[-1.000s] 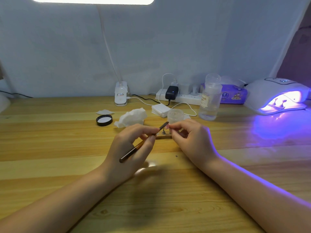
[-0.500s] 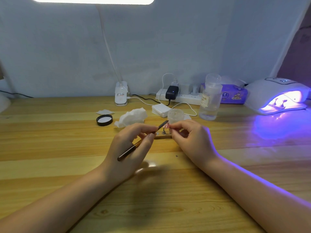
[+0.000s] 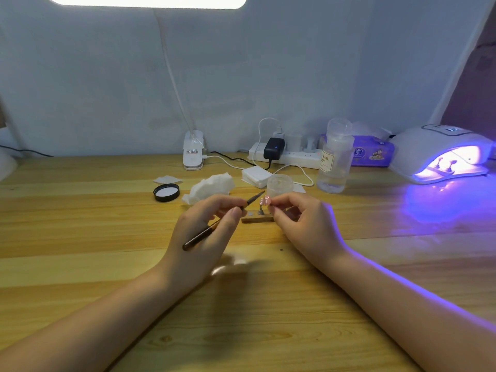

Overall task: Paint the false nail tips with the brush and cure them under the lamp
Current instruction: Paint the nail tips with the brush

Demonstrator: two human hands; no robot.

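Observation:
My left hand (image 3: 204, 237) grips a dark nail brush (image 3: 214, 226) whose tip points up and right toward a pink false nail tip (image 3: 265, 201). That tip stands on a small stem on a wooden holder strip (image 3: 255, 219) on the table. My right hand (image 3: 303, 224) pinches the nail tip at its right side, and its fingers hide the right end of the strip. At the far right the white curing lamp (image 3: 434, 151) glows purple, with two stands with nail tips (image 3: 444, 164) inside it.
Behind the hands stand a small clear gel jar (image 3: 280, 185), its black lid (image 3: 166, 192), a crumpled tissue (image 3: 212, 187), cotton pads (image 3: 255, 174) and a clear pump bottle (image 3: 334, 159). A power strip (image 3: 284, 155) and tissue pack (image 3: 371, 154) line the wall.
The brush tip has drawn slightly left, away from the nail tip. My right hand stays on the nail tip.

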